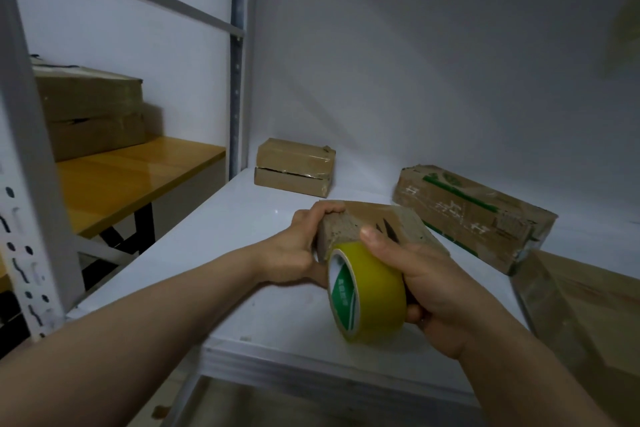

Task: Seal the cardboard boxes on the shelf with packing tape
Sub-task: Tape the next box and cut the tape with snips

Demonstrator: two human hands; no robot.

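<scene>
A small, worn brown cardboard box (381,218) sat near the middle of the white shelf board (235,253), and both hands were on it. The left hand (301,250) clutched the box's left end, fingers curled over its top edge. The right hand (429,284) grasped a roll of yellow packing tape (370,295) (green and white print showed on its inner core), fingers wrapped under the roll and thumb laid over its top, with the roll pressed against the box's near face. Whether any tape had been pulled onto the box could not be told. Behind, by the shelf's back left corner, stood a squat brown box wrapped in clear tape (294,163). To the right lay a long battered carton with green printing (474,215), just beside the held box, and a larger brown carton (588,315) filled the right edge. Beyond the grey perforated metal upright (24,184), two stacked brown boxes (90,111) rested on a glossy wooden tabletop (131,180).
</scene>
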